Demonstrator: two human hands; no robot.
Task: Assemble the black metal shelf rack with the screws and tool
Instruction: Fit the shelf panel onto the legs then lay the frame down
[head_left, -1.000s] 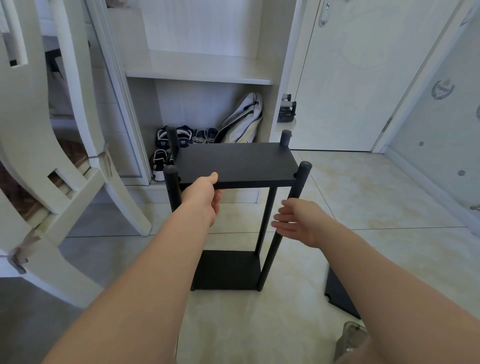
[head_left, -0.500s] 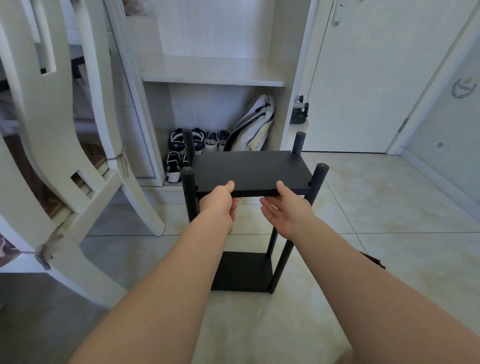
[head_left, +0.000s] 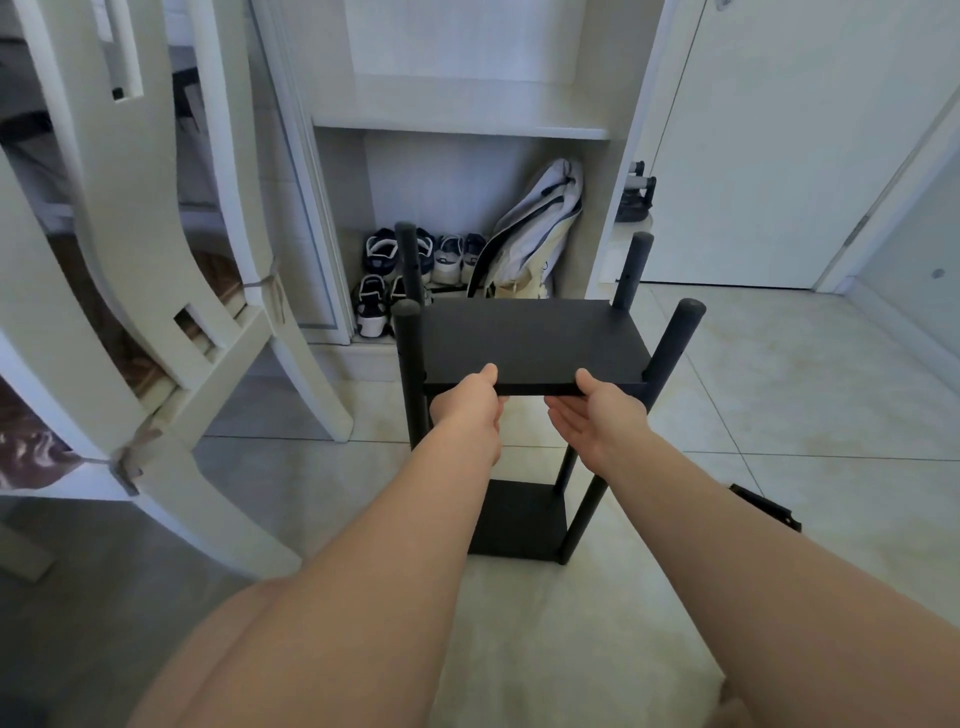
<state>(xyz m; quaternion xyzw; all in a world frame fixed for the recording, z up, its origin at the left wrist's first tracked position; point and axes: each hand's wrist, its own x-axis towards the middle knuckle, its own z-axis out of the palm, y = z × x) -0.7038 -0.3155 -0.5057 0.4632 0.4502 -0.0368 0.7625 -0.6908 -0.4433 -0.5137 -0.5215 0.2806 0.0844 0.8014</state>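
A black metal shelf rack (head_left: 535, 338) stands upright on the tiled floor, with four round posts, a lower board (head_left: 514, 519) near the floor and an upper board between the posts. My left hand (head_left: 467, 405) grips the front edge of the upper board, thumb on top and fingers under. My right hand (head_left: 592, 410) holds the same edge further right, thumb on top, palm and fingers under it. No screws or tool are visible.
A white chair (head_left: 130, 291) leans close on the left. Behind the rack is an open cabinet (head_left: 457, 119) with shoes (head_left: 384, 280) and a bag (head_left: 530, 234). A white door (head_left: 769, 145) is at the right. A loose black part (head_left: 763, 506) lies on the floor at right.
My right hand came from beside the front right post to the upper board's front edge and took hold. My view shifted closer and to the right; the left hand kept its hold.
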